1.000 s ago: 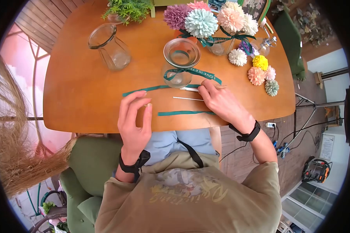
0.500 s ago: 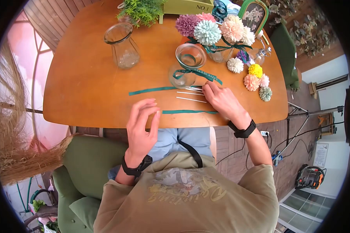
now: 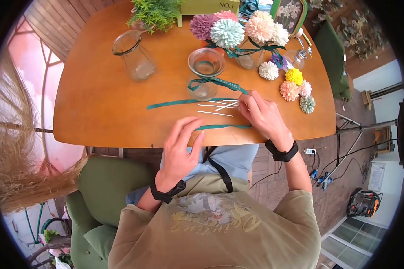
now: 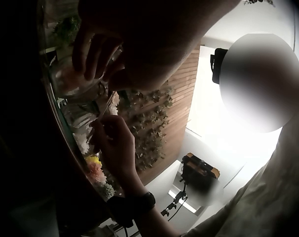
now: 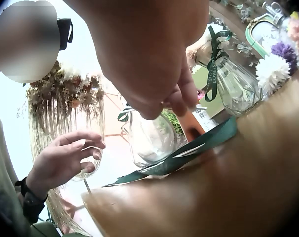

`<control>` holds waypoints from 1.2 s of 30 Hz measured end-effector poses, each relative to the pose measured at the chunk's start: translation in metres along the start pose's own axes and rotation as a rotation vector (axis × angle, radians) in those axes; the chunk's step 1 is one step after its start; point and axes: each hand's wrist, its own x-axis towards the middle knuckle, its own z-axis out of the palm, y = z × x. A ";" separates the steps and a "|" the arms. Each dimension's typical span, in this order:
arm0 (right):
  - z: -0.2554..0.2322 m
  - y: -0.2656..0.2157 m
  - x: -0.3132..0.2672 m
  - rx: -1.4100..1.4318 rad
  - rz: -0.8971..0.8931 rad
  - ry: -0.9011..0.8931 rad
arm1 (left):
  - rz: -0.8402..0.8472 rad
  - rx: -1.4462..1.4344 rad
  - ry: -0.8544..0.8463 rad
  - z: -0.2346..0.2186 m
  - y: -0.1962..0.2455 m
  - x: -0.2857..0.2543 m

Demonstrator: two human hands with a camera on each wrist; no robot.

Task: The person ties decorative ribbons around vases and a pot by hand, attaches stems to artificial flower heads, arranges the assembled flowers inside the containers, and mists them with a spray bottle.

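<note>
The right hand (image 3: 265, 117) pinches the end of a thin white stick (image 3: 226, 106), most of its grip hidden by the fingers; several more sticks (image 3: 215, 114) lie fanned beside it on the table. One green ribbon strip (image 3: 175, 102) runs behind the sticks, another (image 3: 224, 127) in front. The left hand (image 3: 178, 150) hovers at the table's front edge, fingers loosely bent and holding nothing. Behind the sticks stands a glass vase (image 3: 204, 89) tied with a printed green ribbon (image 3: 222, 82). In the left wrist view the right hand (image 4: 117, 143) has fingertips together at a stick.
An untied glass vase (image 3: 141, 62) stands at the left, near a green plant (image 3: 152, 13). Pompom flowers (image 3: 227, 33) fill a ribboned vase at the back; loose flower heads (image 3: 289, 90) lie to the right. A green box (image 3: 206, 6) and a framed picture (image 3: 289, 15) are behind.
The left hand has moved right, towards the sticks. The sticks by the right fingertips have spread, some now crossing. The right hand has stayed close to the same place.
</note>
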 end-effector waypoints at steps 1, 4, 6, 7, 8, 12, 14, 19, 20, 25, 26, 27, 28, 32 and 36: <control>-0.001 -0.003 0.000 0.077 0.023 0.102 | 0.006 0.000 -0.010 0.004 0.003 0.004; -0.005 -0.013 -0.006 0.281 0.133 0.203 | -0.080 -0.170 -0.045 0.015 0.021 0.021; -0.004 -0.023 -0.010 0.509 0.237 0.235 | -0.032 -0.210 -0.089 0.025 0.027 0.033; -0.005 -0.028 -0.012 0.549 0.242 0.240 | -0.025 -0.213 -0.103 0.031 0.030 0.039; -0.006 -0.033 -0.013 0.589 0.245 0.246 | -0.017 -0.237 -0.089 0.038 0.033 0.044; -0.001 -0.042 -0.022 0.653 0.332 0.308 | 0.041 -0.228 -0.026 0.062 0.035 0.056; 0.007 -0.040 -0.032 0.605 0.388 0.312 | 0.066 -0.202 -0.028 0.073 0.027 0.056; 0.019 -0.029 -0.053 0.632 0.397 0.317 | 0.010 -0.081 -0.064 0.090 0.020 0.050; 0.020 -0.026 -0.057 0.639 0.403 0.323 | 0.013 -0.065 -0.054 0.093 0.018 0.049; 0.000 0.016 -0.078 0.535 0.417 0.449 | 0.025 0.010 -0.054 0.106 0.017 0.049; -0.009 0.030 -0.085 0.421 0.534 0.423 | 0.023 -0.002 -0.049 0.109 0.016 0.048; -0.018 0.043 -0.091 0.305 0.647 0.394 | 0.023 -0.001 -0.040 0.111 0.014 0.046; -0.027 0.058 -0.090 0.307 0.637 0.392 | 0.064 0.010 0.006 0.113 0.011 0.044; -0.034 0.088 -0.101 0.031 0.752 0.202 | 0.286 0.197 0.054 0.102 0.031 0.051; -0.026 0.088 -0.103 0.096 0.770 0.082 | 0.215 -0.049 0.084 0.096 0.044 0.045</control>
